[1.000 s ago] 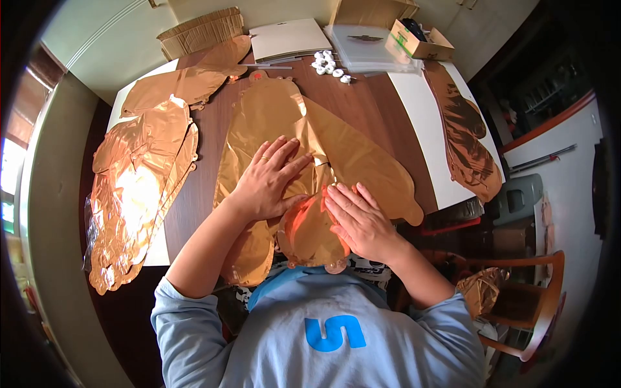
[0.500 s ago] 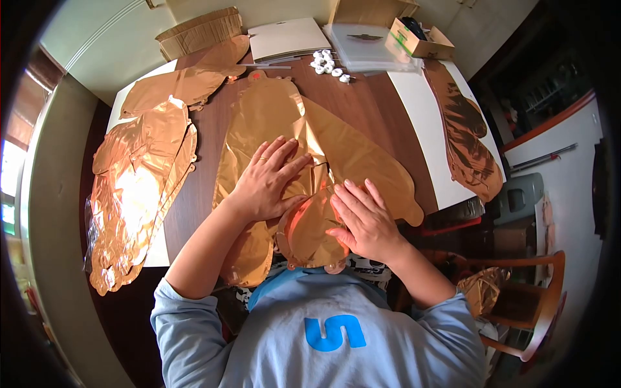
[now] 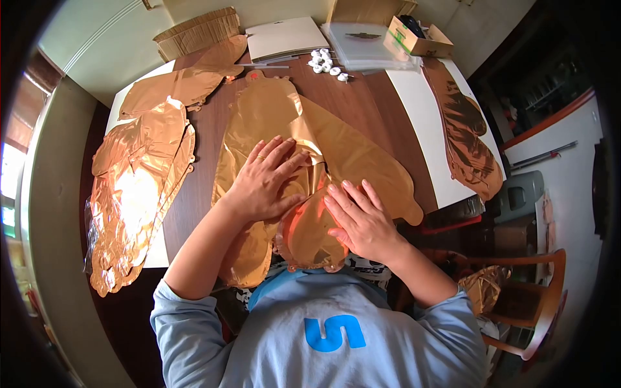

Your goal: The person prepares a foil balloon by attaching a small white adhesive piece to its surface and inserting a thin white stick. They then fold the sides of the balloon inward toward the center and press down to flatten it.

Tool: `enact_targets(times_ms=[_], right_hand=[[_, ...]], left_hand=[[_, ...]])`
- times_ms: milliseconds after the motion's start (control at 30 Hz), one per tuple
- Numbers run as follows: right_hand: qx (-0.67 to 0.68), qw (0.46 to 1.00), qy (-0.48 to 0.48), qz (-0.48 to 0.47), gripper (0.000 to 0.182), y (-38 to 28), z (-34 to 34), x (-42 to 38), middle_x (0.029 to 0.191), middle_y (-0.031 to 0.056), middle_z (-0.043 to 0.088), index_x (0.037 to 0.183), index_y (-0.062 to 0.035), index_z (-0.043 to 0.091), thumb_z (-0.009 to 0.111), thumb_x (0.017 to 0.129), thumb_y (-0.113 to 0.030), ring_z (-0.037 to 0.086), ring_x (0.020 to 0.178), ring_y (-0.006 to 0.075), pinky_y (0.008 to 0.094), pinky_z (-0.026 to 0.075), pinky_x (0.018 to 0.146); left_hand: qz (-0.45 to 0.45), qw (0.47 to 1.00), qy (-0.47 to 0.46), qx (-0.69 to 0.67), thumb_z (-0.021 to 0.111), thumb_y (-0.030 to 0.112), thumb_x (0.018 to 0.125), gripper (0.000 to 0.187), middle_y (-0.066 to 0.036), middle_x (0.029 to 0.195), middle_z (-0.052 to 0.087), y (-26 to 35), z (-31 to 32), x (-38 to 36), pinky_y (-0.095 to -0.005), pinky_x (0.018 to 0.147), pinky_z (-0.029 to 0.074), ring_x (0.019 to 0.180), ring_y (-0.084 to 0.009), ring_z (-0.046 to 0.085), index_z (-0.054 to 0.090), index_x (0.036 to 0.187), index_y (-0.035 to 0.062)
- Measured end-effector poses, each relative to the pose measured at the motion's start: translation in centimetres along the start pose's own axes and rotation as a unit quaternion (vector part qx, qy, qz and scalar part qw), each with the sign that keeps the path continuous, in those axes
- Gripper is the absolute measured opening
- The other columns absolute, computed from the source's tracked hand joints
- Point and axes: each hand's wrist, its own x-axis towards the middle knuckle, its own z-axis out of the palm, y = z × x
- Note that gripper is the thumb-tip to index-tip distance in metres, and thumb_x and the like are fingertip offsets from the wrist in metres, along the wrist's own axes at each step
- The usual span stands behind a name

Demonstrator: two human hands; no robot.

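A large gold foil balloon [image 3: 265, 107], flat and uninflated, lies in front of me on the brown table, its lower lobes hanging over the near edge toward my shirt. My left hand [image 3: 265, 178] rests palm down on its middle, fingers spread, with a ring on one finger. To the right, my right hand [image 3: 362, 220] lies flat with fingers stretched over a folded lobe near the table edge. Between the hands the foil is creased, with a small dark gap in the fold. What lies under my palms is hidden.
More flat gold foil balloons [image 3: 142, 174] lie along the left, and another foil piece [image 3: 462, 136] at the right edge. White ribbon rolls [image 3: 325, 63], a white board [image 3: 284, 37], clear plastic sheets [image 3: 369, 48] and a small cardboard box [image 3: 422, 44] stand at the back. A wooden chair [image 3: 524, 304] is at right.
My right hand has shifted slightly left across the folded lobe. My left hand stays nearly in place, and the foil between them has creased a little differently.
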Motion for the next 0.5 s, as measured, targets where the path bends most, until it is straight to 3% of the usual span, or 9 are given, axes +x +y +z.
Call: enact_targets(times_ms=[133, 233, 267, 500], right_hand=[[0.005, 1.0, -0.011, 0.0, 0.059, 0.0, -0.2, 0.2, 0.141, 0.0166, 0.046, 0.135, -0.0022, 0.05, 0.062, 0.088, -0.036, 0.042, 0.129, 0.0366, 0.0548, 0.025, 0.112], [0.016, 0.999, -0.03, 0.007, 0.06, 0.0, -0.5, 0.6, 0.139, 0.0173, 0.047, 0.134, -0.0014, 0.05, 0.062, 0.087, -0.037, 0.044, 0.127, 0.0377, 0.0551, 0.025, 0.112], [0.015, 0.999, -0.03, 0.005, 0.06, 0.0, -0.4, 0.7, 0.138, 0.0175, 0.047, 0.134, -0.0011, 0.05, 0.062, 0.087, -0.037, 0.044, 0.126, 0.0379, 0.0552, 0.025, 0.112], [0.042, 0.999, -0.019, -0.019, 0.067, 0.8, -0.7, 0.3, 0.139, 0.018, 0.047, 0.136, -0.0012, 0.046, 0.065, 0.084, -0.039, 0.044, 0.126, 0.0394, 0.0561, 0.023, 0.112]], left_hand=[[0.007, 0.997, 0.07, 0.01, 0.065, 0.038, 0.085, 0.062, -0.02, 0.144, 0.042, 0.3, -1.1, 0.2, -0.052, 0.113, 0.025, 0.134, -0.0384, 0.039, 0.048, 0.138, 0.0112], [0.103, 0.991, 0.073, 0.034, 0.066, 0.032, 0.084, 0.058, -0.019, 0.139, 0.047, 2.3, -1.8, 0.8, -0.0519, 0.114, 0.025, 0.131, -0.0379, 0.042, 0.051, 0.135, 0.0091], [0.127, 0.99, 0.055, 0.011, 0.066, 0.025, 0.084, 0.052, -0.017, 0.135, 0.053, 3.0, -1.3, 1.1, -0.0514, 0.114, 0.025, 0.13, -0.0357, 0.045, 0.054, 0.132, 0.007], [0.128, 0.991, 0.009, -0.048, 0.064, 0.022, 0.085, 0.049, -0.013, 0.133, 0.056, 3.1, 1.9, 0.6, -0.0516, 0.112, 0.027, 0.13, -0.0279, 0.048, 0.056, 0.13, 0.0049]])
